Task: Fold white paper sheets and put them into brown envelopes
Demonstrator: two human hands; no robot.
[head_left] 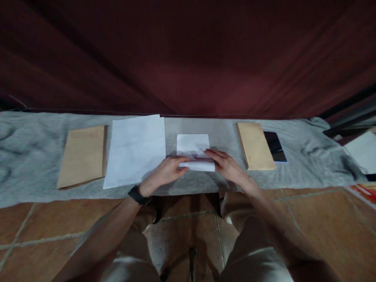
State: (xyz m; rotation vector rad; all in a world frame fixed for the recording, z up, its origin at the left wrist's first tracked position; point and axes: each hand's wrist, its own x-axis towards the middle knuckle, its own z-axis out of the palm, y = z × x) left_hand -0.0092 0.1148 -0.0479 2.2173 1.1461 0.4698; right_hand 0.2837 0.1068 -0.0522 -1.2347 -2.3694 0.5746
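Bare forearms [113,231], two in number, stand nearest the camera, the left wearing one black wristband [139,195]. Envelope-like brown stacks number two, one at left [84,154] and one at right [257,145]; whether they hold anything cannot be told. Also counted: one pile of large white sheets [136,149] and one dark phone [275,145] beside the right stack. Between pile and right stack, on grey cloth [223,127], lies one white paper [192,141], its far part flat, its near part folded over, unmarked. Left hand [169,171] pinches the fold's left end between thumb and fingers; right hand [230,166] lays fingers over the right end, thumb closure undetermined.
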